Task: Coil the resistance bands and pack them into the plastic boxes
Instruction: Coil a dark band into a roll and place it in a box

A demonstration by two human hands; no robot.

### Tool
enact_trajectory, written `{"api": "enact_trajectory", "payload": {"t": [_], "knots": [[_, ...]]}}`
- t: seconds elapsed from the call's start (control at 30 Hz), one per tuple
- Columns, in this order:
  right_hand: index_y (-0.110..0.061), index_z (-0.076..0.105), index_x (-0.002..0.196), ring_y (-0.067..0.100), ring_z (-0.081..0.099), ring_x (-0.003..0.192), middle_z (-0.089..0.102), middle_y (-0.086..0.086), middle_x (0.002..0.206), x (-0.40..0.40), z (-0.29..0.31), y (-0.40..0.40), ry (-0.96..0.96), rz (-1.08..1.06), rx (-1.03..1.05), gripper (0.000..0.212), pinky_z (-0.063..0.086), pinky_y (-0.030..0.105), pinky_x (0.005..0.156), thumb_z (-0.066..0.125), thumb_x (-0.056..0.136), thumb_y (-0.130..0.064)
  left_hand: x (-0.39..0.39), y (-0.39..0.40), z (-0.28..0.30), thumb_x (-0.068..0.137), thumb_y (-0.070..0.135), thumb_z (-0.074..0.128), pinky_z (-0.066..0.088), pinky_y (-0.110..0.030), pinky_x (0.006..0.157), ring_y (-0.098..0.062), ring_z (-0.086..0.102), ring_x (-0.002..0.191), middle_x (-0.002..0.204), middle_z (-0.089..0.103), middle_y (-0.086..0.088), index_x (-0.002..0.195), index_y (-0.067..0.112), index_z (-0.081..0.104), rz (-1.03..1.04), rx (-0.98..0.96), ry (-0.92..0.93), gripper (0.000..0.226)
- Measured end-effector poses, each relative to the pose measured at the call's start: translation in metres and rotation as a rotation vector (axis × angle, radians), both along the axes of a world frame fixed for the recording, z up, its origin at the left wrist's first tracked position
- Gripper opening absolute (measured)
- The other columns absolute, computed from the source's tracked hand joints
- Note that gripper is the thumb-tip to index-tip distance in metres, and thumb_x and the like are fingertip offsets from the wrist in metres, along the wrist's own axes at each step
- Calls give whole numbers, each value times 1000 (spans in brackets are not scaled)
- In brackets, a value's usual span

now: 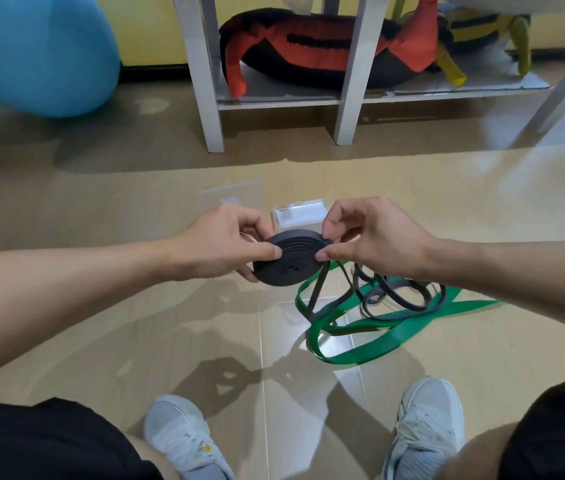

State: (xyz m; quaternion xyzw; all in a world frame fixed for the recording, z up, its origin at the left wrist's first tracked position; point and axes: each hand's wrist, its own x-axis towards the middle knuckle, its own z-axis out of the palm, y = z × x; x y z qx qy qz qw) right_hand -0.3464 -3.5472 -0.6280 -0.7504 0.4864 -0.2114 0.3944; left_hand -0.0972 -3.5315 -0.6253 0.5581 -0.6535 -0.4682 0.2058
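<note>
Got the black resistance band coil (289,258) pinched between both hands: left hand (220,244) thumb on top, fingers underneath, right hand (372,237) nipping its right edge. Its loose tail drops onto the green band (371,336) on the floor; clear plastic box (300,214) sits just behind.

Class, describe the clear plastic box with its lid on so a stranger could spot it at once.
Start at the white shelf unit and come forward along the floor toward the hands. The closed clear box sits just beyond the black coil. Unlike the flat clear piece to its left, it stands taller and looks whitish.
</note>
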Motion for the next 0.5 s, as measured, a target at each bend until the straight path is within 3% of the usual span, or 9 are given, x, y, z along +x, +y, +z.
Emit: {"api": "enact_trajectory", "payload": {"t": [0.1,0.2,0.3,0.4,0.5], "knots": [[-16,70,81,15,70,68,74,1,77,5,3,3,-5,-1,29,24,60,36,72,91,71,-16,-2,1,-1,88,15,78,65,-39,72,-15,73,70,79,76,-3,91,12,66,-58,6,-50,13],[-20,72,82,17,70,71,75,-5,74,11,5,6,29,41,28,21,60,40,76,91,72,-17,-6,-2,2,78,39,87,61,-33,75,-9,71,75,86,74,12,106,30,72,-174,-133,-251,33],[-25,72,82,11,69,69,72,-12,71,19,6,11,52,92,-24,19,59,39,75,89,73,-21,-12,-4,5,82,38,84,58,-33,70,-7,69,72,77,73,13,98,29,81,-268,-243,-359,19],[-27,70,83,10,70,74,72,-12,75,18,8,10,45,90,-88,19,59,39,76,87,77,-24,-13,-7,3,86,29,82,49,-29,57,-7,60,56,63,69,7,91,20,83,-212,-238,-296,10],[-24,64,82,13,71,76,74,-6,79,11,7,5,10,29,-81,23,61,36,74,86,78,-24,-7,-9,1,89,22,79,64,-43,71,-24,72,69,77,77,-8,92,16,80,-46,-93,-100,7]]}}
